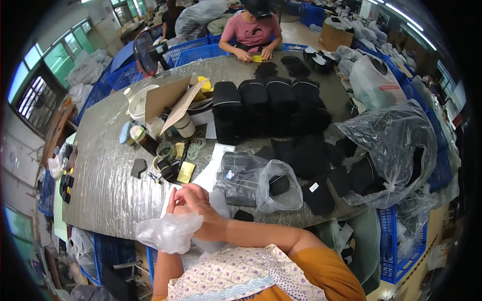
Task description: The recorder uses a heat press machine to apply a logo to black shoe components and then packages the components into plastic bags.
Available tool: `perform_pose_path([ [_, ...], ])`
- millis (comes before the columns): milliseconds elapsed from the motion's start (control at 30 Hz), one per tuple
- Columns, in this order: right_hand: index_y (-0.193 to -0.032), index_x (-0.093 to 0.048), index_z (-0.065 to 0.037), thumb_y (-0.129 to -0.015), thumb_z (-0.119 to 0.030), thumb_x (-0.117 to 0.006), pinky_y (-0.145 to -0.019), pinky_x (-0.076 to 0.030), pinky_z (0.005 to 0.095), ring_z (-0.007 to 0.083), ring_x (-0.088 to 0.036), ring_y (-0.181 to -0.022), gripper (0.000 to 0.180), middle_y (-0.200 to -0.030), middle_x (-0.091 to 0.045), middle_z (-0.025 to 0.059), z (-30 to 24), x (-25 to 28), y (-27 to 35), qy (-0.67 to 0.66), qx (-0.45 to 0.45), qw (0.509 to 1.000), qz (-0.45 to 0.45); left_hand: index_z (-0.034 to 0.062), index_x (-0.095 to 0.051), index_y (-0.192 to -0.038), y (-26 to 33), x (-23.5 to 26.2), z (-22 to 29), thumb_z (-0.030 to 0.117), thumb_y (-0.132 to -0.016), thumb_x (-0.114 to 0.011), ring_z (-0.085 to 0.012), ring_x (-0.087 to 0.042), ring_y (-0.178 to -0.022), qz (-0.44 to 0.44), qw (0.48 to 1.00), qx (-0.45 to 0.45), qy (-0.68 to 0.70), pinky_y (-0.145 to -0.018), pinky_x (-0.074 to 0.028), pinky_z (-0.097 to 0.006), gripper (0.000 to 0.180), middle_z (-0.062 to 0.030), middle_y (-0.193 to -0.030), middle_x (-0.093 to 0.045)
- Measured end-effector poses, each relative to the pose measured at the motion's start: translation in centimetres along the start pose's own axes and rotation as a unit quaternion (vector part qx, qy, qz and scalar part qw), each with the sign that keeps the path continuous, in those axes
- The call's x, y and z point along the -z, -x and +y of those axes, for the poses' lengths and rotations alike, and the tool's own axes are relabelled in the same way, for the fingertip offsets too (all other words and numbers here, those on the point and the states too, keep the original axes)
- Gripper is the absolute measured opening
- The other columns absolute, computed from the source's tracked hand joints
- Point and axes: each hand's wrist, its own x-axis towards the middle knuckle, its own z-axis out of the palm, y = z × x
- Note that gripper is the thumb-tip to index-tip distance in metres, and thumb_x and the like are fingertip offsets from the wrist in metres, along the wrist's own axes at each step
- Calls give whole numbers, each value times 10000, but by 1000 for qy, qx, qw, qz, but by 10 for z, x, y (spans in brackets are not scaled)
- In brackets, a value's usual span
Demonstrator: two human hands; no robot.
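My two hands are together at the table's near edge. A bunched clear plastic bag (173, 232) wraps around my left wrist and covers much of my left hand (171, 203); only a few of its fingers show beside the right one. My right hand (203, 215) is closed, with bent fingers against the bag's upper side. Just right of them lies a clear bag packed with black pieces (240, 175), its open mouth (279, 185) facing right with a round black piece inside. White plastic sheeting (213, 165) stretches away from my hands.
Stacked black padded pieces (266, 103) fill the table's middle, with loose black pieces (301, 153) nearer. Jars (143, 138), cardboard (183, 108) and a yellow pad (186, 172) stand left. A large clear bag (391, 155) lies right. Across the table sits a person (253, 30); blue crates (401, 246) surround it.
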Motion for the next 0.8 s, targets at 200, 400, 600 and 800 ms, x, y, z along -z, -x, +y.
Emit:
perform_pose_path([
  [200,-1299,-325,-153,-554,-331,-764,-1048,-128,486,385,-163,-1282,883,-1338,-257,185,2,72,23,54,-60,991,-109,35,-557,-936,22,-30,8,235,-827,-542,-157,-531,-621,-27,941,260,213,-594,-471,-295,228,-9,-741,-549],
  [400,-1321,-336,-228,-436,-478,-821,-985,-177,617,421,-155,-1289,1040,-1412,-119,202,72,124,136,375,-375,848,-20,21,-539,-906,6,-2,33,202,-789,-613,-150,-486,-759,207,898,227,315,-703,-402,-256,227,-66,-810,-548],
  [600,-831,-558,-49,-629,-52,-712,-661,-446,310,232,-554,-808,254,-1009,-518,141,161,125,205,127,-461,858,190,13,-544,-966,-4,-29,23,161,-846,-567,-163,-549,-807,101,907,296,284,-725,-433,-299,192,-70,-825,-601],
  [800,-737,-544,-33,-673,4,-631,-564,-422,292,192,-541,-631,114,-673,-544,75,91,132,112,69,-262,929,253,58,-588,-897,38,-48,-7,165,-841,-500,-138,-511,-707,60,931,352,73,-615,-414,-283,150,-41,-831,-569],
])
